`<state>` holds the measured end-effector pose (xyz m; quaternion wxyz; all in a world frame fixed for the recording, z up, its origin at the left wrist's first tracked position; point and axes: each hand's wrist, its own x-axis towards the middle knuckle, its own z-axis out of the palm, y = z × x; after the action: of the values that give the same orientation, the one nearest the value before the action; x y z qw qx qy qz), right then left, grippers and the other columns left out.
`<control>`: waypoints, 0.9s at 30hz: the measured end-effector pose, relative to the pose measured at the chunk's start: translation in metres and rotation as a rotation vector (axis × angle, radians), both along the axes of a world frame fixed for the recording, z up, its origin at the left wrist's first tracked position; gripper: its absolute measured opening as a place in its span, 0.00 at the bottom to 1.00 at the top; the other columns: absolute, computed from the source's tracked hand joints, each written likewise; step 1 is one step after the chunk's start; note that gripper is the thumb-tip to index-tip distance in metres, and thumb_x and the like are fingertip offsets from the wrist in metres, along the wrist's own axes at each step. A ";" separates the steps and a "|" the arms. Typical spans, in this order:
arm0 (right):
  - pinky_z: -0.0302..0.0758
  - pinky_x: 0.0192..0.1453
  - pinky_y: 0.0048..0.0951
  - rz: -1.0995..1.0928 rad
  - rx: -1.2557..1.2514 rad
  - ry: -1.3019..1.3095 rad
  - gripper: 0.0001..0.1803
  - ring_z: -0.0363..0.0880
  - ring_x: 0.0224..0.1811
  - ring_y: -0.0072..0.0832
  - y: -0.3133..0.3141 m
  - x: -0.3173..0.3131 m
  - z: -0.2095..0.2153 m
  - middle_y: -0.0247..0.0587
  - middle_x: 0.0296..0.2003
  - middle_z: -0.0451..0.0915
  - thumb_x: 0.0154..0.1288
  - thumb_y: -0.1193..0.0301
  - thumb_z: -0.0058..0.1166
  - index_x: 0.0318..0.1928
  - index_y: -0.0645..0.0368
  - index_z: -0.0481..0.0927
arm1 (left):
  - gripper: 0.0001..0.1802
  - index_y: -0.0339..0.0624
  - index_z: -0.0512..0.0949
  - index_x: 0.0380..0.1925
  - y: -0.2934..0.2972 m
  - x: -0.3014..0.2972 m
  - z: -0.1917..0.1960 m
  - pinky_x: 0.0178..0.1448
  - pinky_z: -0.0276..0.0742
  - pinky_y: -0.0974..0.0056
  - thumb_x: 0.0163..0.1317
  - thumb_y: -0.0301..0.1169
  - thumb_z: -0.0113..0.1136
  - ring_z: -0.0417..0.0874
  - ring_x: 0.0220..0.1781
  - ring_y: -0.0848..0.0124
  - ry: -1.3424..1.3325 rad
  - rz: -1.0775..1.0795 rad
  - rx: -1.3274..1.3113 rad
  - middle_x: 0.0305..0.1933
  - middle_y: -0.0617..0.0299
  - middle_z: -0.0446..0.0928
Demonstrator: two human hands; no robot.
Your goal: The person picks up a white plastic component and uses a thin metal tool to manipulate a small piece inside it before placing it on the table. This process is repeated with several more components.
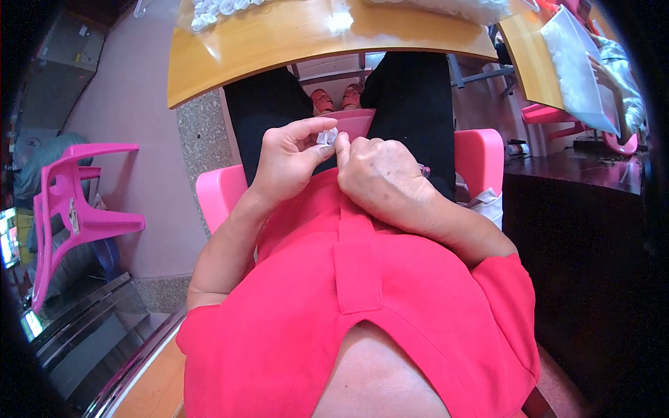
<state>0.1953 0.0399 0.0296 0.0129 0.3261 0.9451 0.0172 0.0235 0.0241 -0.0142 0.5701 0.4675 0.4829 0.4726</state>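
Over my lap, my left hand [291, 155] pinches a small white piece [325, 136] between thumb and fingers. The piece looks folded or petal-like, but it is too small to name surely. My right hand [382, 173] is close beside it, fingers curled into a fist with the back of the hand up. Its index finger and thumb reach right up to the white piece. A small pinkish-purple end [424, 170] shows at the far side of my right hand; what it belongs to is hidden under the palm.
The wooden table [279, 59] ahead bears a heap of white pieces [217, 12] and a clear tray [481, 10]. To the right, another person's arm [620, 76] is by a white-filled container [573, 73]. A pink plastic chair [83, 202] stands left; pink armrests [481, 157] flank me.
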 end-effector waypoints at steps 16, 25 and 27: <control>0.76 0.26 0.35 -0.083 -0.109 0.267 0.16 0.80 0.25 0.39 0.008 0.017 0.041 0.45 0.23 0.76 0.55 0.78 0.54 0.46 0.63 0.74 | 0.19 0.32 0.73 0.51 0.011 -0.023 0.013 0.46 0.79 0.69 0.60 0.23 0.62 0.81 0.44 0.70 -0.388 -0.189 0.118 0.46 0.55 0.79; 0.79 0.24 0.34 -0.015 -0.119 0.270 0.11 0.83 0.24 0.38 0.008 0.015 0.044 0.48 0.23 0.79 0.58 0.74 0.49 0.41 0.67 0.74 | 0.17 0.30 0.74 0.54 0.006 -0.021 0.016 0.45 0.78 0.67 0.67 0.25 0.52 0.80 0.41 0.70 -0.427 -0.183 0.098 0.44 0.54 0.79; 0.79 0.24 0.34 -0.016 -0.105 0.270 0.11 0.83 0.24 0.38 0.007 0.015 0.042 0.48 0.23 0.79 0.58 0.74 0.49 0.41 0.67 0.74 | 0.17 0.29 0.74 0.54 0.006 -0.021 0.015 0.45 0.77 0.68 0.68 0.26 0.52 0.79 0.41 0.71 -0.421 -0.184 0.090 0.43 0.54 0.79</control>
<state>0.2103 0.0468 0.0721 -0.0972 0.3321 0.9351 -0.0766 0.0026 0.0302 0.0012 0.6775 0.4254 0.2871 0.5269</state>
